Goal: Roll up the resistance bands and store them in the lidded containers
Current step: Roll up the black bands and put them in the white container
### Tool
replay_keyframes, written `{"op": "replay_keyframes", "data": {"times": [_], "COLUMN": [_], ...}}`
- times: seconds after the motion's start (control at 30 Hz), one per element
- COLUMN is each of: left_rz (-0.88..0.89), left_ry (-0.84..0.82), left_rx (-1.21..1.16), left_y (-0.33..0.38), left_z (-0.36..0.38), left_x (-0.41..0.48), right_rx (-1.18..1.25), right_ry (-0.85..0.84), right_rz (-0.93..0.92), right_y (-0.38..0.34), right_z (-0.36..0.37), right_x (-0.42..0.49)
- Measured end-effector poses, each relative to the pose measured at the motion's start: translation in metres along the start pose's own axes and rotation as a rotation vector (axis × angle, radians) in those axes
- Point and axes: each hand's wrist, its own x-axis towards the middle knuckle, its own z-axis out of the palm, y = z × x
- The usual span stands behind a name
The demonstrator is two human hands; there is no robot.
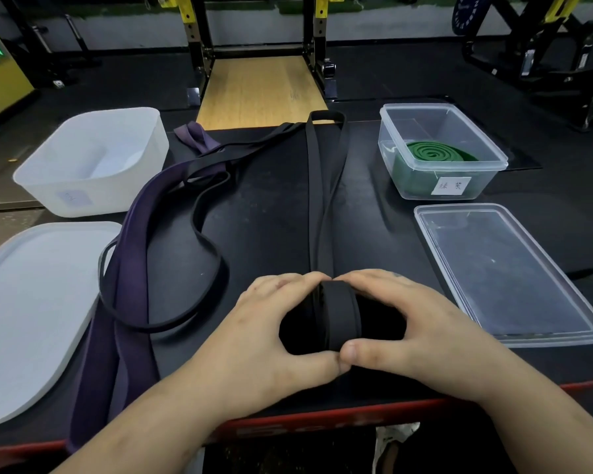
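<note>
Left hand (271,323) and right hand (418,323) both cup the rolled end of the wide black band (343,313). Fingers are curled over the far side, and the thumbs meet on the near side, tips touching. The roll sits on edge between the palms, near the front edge of the tabletop (264,206), about centre.

Left to right:
- Frosted lid (31,313) lies flat at the left edge, off its box.
- Frosted container (100,196) is at the far left and open. Whether anything is inside is hard to tell.
- Purple band (131,261) is unrolled, running from the far edge down over the front edge.
- Thin black band (216,261) is loose, looping over the purple one.
- Unrolled tail (317,200) of the wide black band runs straight from the roll to the far edge.
- Clear container (493,159) is at the far right, open, with a coiled green band (435,152) inside.
- Clear lid (504,271) lies flat in front of the clear container, just beside the right hand.

Key relation: the tail's long axis runs near-to-far, dead ahead of both hands, and the roll's axis runs left-right. Neither hand is nearer, since they sit symmetric on the roll. Judgement: rolling is mid-way with most of the length left, and the next turns go forward along the tail. Risk is the layers skewing sideways if one hand leads.
</note>
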Motion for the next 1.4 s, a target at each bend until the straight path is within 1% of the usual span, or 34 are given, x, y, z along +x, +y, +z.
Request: {"op": "replay_keyframes", "data": {"times": [0.13, 0.23, 0.33, 0.53, 0.67, 0.8, 0.93, 1.03, 1.17, 1.23, 1.3, 1.4], "left_rz": [-0.02, -0.029, -0.048, -0.07, -0.11, -0.109, -0.088, -0.078, -0.049, -0.063, -0.086, -0.069], "left_ry": [-0.005, -0.02, -0.03, -0.029, -0.006, -0.024, -0.029, -0.07, -0.024, -0.008, -0.015, -0.044], "left_rx": [-0.013, -0.029, -0.02, -0.061, -0.043, -0.064, -0.128, -0.077, -0.046, -0.027, -0.014, -0.013], "left_y": [-0.002, 0.0, 0.001, 0.001, -0.007, -0.013, -0.012, -0.007, -0.005, -0.009, -0.011, -0.011], "left_z": [-0.001, -0.003, -0.004, -0.007, -0.006, -0.008, -0.018, -0.017, -0.011, -0.009, -0.009, -0.01], "left_x": [0.001, 0.001, 0.001, 0.006, 0.012, 0.012, 0.016, 0.015, 0.011, 0.014, 0.016, 0.014], "right_rx": [0.123, 0.106, 0.08, 0.061, 0.01, -0.013, -0.004, 0.049, 0.028, 0.011, 0.02, 0.038], "right_ry": [-0.027, -0.034, -0.006, 0.014, -0.055, -0.023, -0.005, 0.013, 0.007, 0.02, 0.014, -0.001], "right_rz": [-0.026, -0.006, 0.012, 0.0, 0.039, 0.016, -0.045, -0.046, -0.061, -0.035, -0.004, 0.004], "right_y": [-0.002, 0.001, 0.0, -0.001, 0.0, 0.0, 0.001, 0.003, 0.005, 0.006, 0.005, 0.004], "right_z": [0.001, 0.001, 0.0, 0.002, -0.002, -0.002, -0.001, 0.001, 0.0, 0.0, -0.001, 0.0], "right_x": [0.003, 0.006, 0.008, 0.011, 0.009, 0.016, 0.021, 0.02, 0.016, 0.015, 0.013, 0.014]}}
